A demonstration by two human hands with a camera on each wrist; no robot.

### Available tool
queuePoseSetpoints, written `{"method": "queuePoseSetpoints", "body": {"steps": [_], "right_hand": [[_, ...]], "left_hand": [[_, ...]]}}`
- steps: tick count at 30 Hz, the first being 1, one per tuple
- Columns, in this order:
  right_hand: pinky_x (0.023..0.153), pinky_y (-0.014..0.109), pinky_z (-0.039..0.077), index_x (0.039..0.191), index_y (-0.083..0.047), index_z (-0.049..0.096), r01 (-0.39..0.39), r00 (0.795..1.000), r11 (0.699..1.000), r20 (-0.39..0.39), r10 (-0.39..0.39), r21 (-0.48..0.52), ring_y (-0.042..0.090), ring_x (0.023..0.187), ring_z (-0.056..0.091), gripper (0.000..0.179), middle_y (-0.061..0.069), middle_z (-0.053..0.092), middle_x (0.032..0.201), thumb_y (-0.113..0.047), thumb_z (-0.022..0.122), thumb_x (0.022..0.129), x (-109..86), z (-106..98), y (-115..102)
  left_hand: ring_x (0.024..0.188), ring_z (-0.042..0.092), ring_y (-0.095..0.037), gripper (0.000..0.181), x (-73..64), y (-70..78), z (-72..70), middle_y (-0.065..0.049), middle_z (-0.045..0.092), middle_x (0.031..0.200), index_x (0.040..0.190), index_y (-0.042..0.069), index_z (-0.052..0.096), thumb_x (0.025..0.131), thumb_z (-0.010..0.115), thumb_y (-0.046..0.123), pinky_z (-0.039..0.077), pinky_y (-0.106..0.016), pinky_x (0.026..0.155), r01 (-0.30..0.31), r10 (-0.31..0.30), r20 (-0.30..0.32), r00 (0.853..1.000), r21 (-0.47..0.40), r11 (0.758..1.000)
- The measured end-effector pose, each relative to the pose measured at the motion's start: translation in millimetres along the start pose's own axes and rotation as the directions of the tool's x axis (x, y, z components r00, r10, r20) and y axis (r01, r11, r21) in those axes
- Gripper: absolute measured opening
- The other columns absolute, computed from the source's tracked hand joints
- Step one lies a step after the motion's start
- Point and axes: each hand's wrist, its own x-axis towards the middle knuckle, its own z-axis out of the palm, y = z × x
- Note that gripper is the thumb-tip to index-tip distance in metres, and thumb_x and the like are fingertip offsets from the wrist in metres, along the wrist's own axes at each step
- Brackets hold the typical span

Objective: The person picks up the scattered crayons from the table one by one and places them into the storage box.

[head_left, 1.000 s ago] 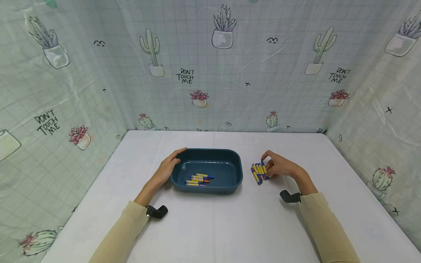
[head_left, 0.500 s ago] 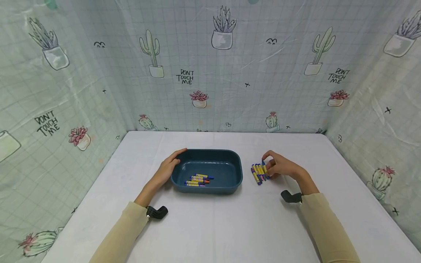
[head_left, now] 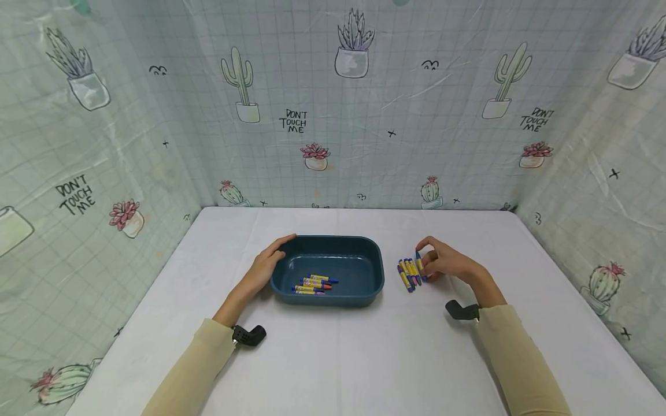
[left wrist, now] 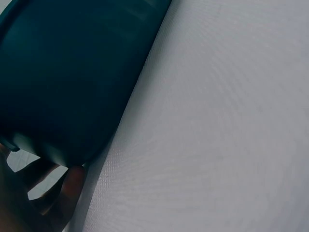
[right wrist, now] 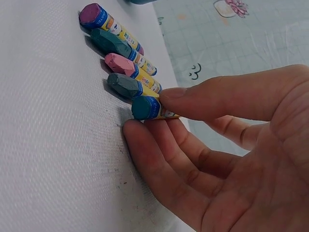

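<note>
At the left end of a dark teal plastic tray [head_left: 359, 300], my left hand [head_left: 262, 268] grips the rim; in the left wrist view the fingers press against the tray's outer wall [left wrist: 72, 96]. My right hand [head_left: 444, 261] pinches a blue crayon [right wrist: 143, 108] with a yellow wrapper between thumb and fingertips, close over the white table. Beside it lie several crayons in a loose row, among them a purple crayon [right wrist: 90, 15], a pink crayon [right wrist: 119, 63] and a dark grey-green crayon [right wrist: 122, 85]. Inside the tray, several crayons lie together, including an orange-tipped crayon [head_left: 315, 284].
The white-covered table [head_left: 333, 358] reaches to a patterned cloth backdrop [head_left: 395, 104] behind and at both sides. A black wrist camera [head_left: 250, 335] sits on the left wrist, another black camera [head_left: 460, 311] on the right.
My right hand has shifted slightly right with the blue crayon, widening the gap between it and the row. My left hand and the tray have stayed in place.
</note>
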Motion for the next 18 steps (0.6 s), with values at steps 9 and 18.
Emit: {"method": "queuePoseSetpoints", "body": {"steps": [9,18], "right_hand": [[0.081,0.037,0.064,0.147,0.0,0.032,-0.007,1.0,0.999,-0.023,0.008,0.032,0.024,0.086,0.064,0.067,0.014,0.061,0.103,-0.003,0.069,0.091,0.6,0.5,0.4],[0.08,0.037,0.064,0.146,0.0,0.032,0.015,1.0,0.999,-0.02,-0.014,0.042,0.024,0.086,0.064,0.066,0.012,0.058,0.102,-0.002,0.068,0.091,0.6,-0.4,-0.2]], "left_hand": [[0.16,0.024,-0.03,0.051,0.7,0.2,0.4,-0.001,0.037,0.168,0.157,0.027,0.045,0.107,0.036,0.018,0.017,-0.061,0.128,-0.001,0.001,-0.002,1.0,0.0,1.0],[0.16,0.024,-0.03,0.051,1.0,-1.2,0.0,0.0,0.038,0.168,0.157,0.028,0.045,0.107,0.037,0.018,0.018,-0.061,0.128,-0.004,0.004,-0.005,1.0,0.0,1.0]]}}
